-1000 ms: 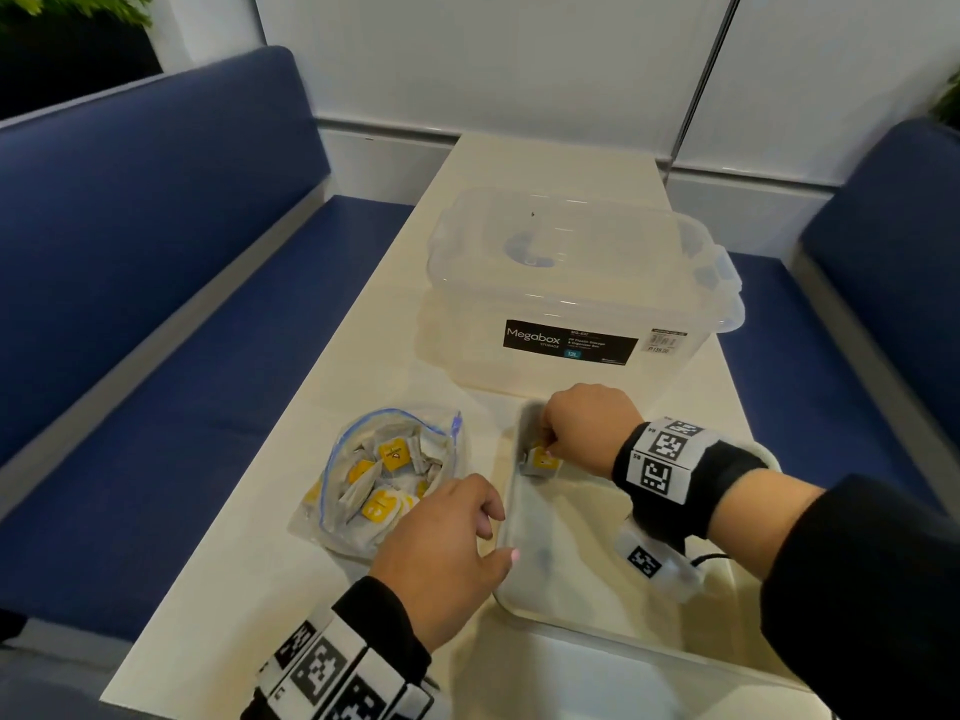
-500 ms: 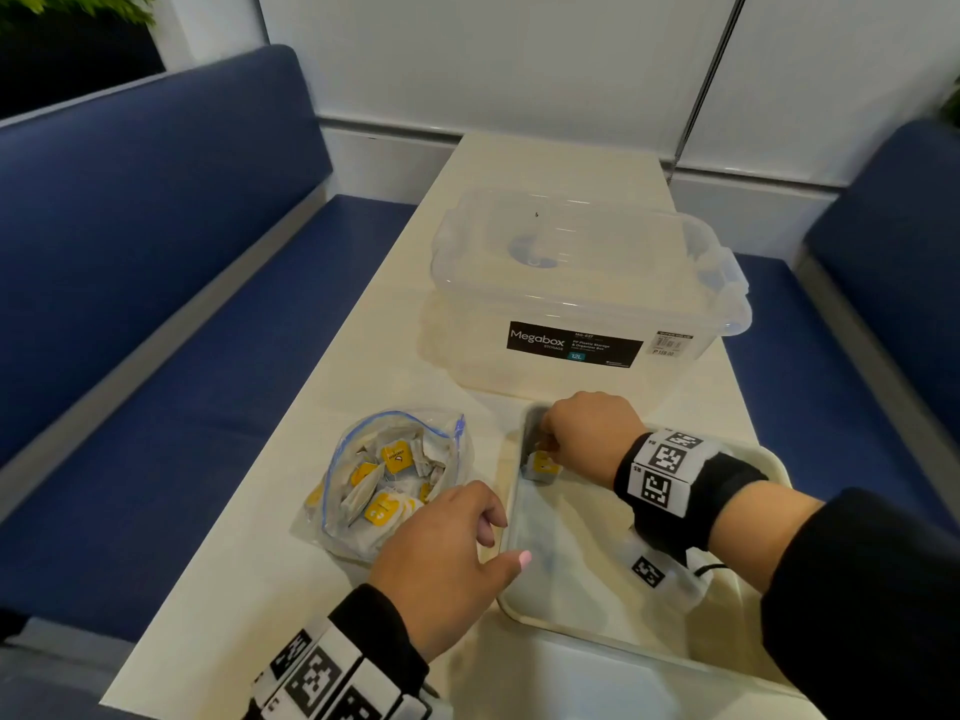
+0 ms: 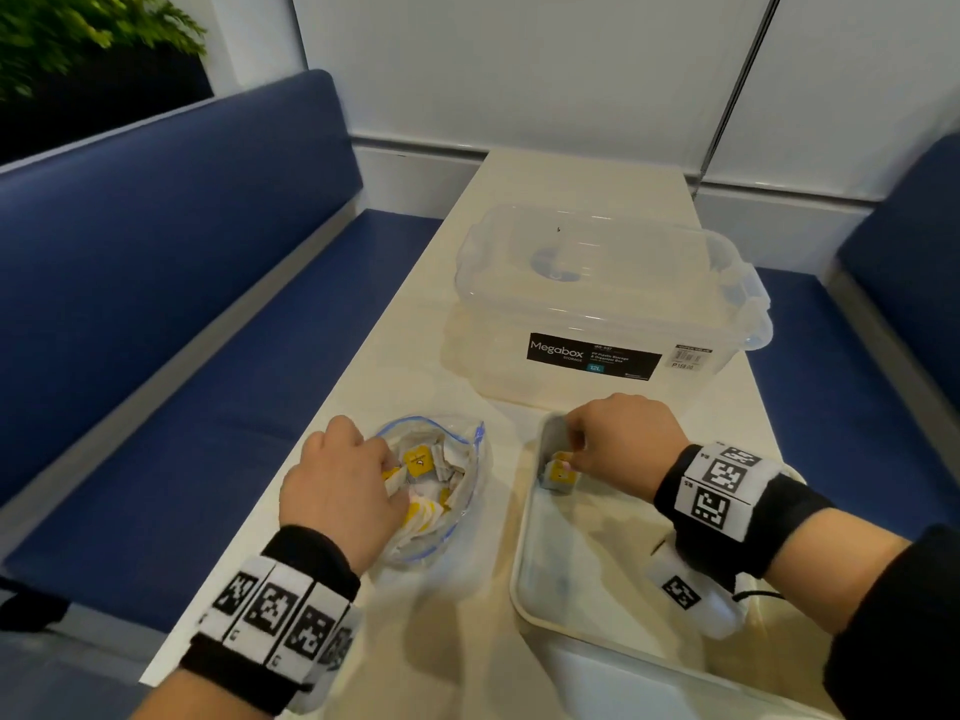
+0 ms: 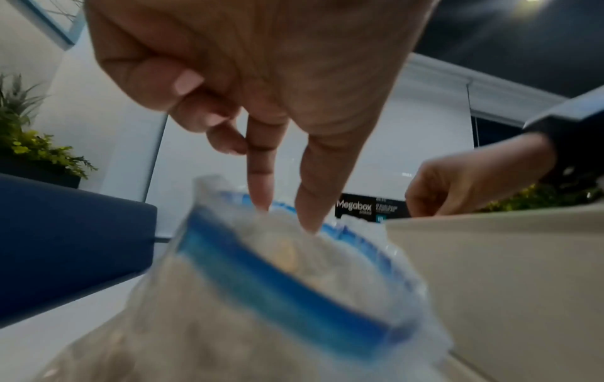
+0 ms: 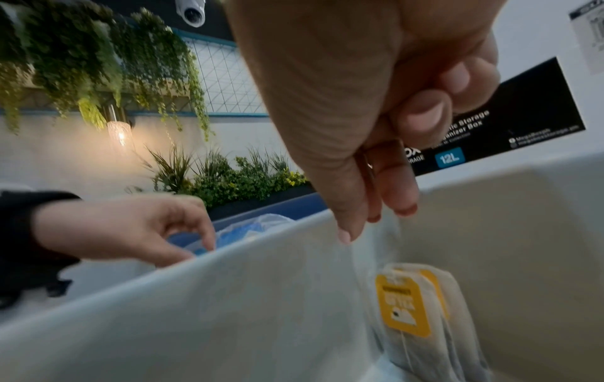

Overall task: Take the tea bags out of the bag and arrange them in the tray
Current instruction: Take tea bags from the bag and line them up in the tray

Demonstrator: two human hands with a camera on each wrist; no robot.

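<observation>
A clear zip bag point(image 3: 457, 511) with a blue seal lies open on the table, full of tea bags point(image 3: 420, 459) with yellow tags. My left hand point(image 3: 389, 475) reaches into its mouth. In the left wrist view, two straight fingers point(image 4: 261, 186) touch the tea bags in the zip bag point(image 4: 278, 297). To the right sits a pale tray point(image 3: 519, 563). A few tea bags point(image 3: 558, 475) stand in its far left corner. My right hand point(image 3: 571, 459) is over them. In the right wrist view, its thumb and fingertips point(image 5: 372, 222) pinch together just above the tea bags point(image 5: 405, 307), seemingly on a thin top edge.
A lidded clear Megabox storage box point(image 3: 597, 304) stands just beyond the bag and tray. Blue benches run along the table on the left point(image 3: 156, 356) and the right point(image 3: 883, 381). The table's left edge is close to the bag.
My left hand has moved from the tray's left rim to the zip bag and put its fingers inside. My right hand has stayed at the tray's far left corner.
</observation>
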